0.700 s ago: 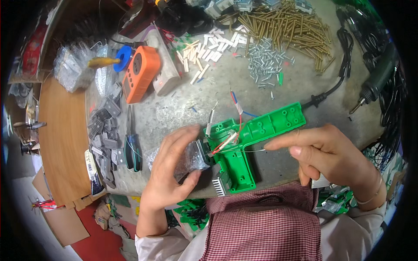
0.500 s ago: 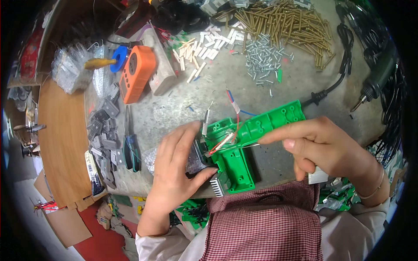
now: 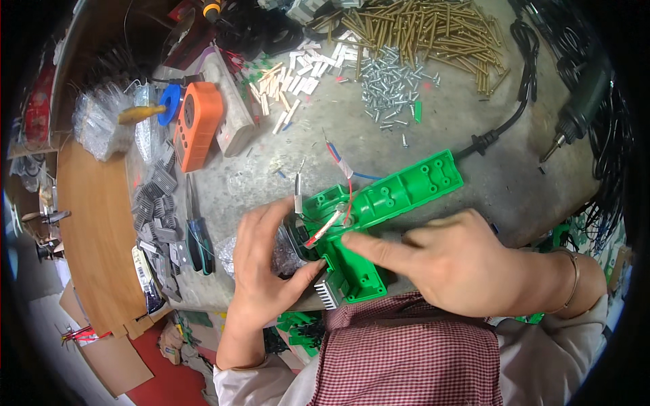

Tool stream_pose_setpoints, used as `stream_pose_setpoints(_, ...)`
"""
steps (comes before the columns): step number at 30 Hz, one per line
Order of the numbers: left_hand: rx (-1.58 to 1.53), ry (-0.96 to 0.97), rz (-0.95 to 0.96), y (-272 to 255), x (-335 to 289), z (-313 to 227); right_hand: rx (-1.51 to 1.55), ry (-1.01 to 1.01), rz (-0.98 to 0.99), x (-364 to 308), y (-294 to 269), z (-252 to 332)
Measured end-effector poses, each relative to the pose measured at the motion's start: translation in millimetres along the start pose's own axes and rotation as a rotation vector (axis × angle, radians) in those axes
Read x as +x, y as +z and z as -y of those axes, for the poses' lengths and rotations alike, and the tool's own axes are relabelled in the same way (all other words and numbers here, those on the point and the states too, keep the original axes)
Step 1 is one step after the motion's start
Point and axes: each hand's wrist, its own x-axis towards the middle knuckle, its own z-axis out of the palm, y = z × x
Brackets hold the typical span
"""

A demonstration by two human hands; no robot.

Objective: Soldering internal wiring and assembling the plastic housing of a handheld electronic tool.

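The worn grey bench [image 3: 233,193] curves across the room, with a wood-brown panel [image 3: 88,223] to its left and a red patch of floor [image 3: 159,375] below. One green shell [image 3: 406,193] lies near the bench's front edge, open side up, between the person's two hands.

The left hand [image 3: 261,271] has its grip curved round one dark end piece [image 3: 296,238] at the shell's left end. The right hand [image 3: 453,264] lays its index finger on the shell; I can't tell whether that grip has anything tucked inside.

I count one orange device [image 3: 199,125], one dark power screwdriver [image 3: 582,108] and one pair of pliers [image 3: 198,240]. The brass-coloured rods [image 3: 433,34], small silver screws [image 3: 389,84] and grey finned pieces [image 3: 162,183] are heaped beyond counting.

The shell is glossy, ribbed plastic; a red wire [image 3: 350,193] and a blue wire [image 3: 365,176] rise from it, thin and bent. Crinkled clear plastic [image 3: 98,128] sits far left.
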Motion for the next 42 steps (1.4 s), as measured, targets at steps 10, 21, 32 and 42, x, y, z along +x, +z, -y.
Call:
stream_pose_setpoints(10, 0.051, 0.212, 0.01, -3, 1, 11, -0.464, 0.041, 0.24, 11, -3, 20)
stream_pose_setpoints(21, 0.159, 0.225, 0.073, -5, 10, 0, -0.277, 0.073, 0.264, 12, -3, 9)
stream_pose_setpoints(32, 0.08, 0.198, 0.029, -4, 8, 1, 0.448, 0.422, 0.277, -22, -3, 36)
stream_pose_setpoints(42, 0.183, 0.352, -0.199, -10, -24, -11, 0.473, 0.336, 0.226, -21, 17, 34)
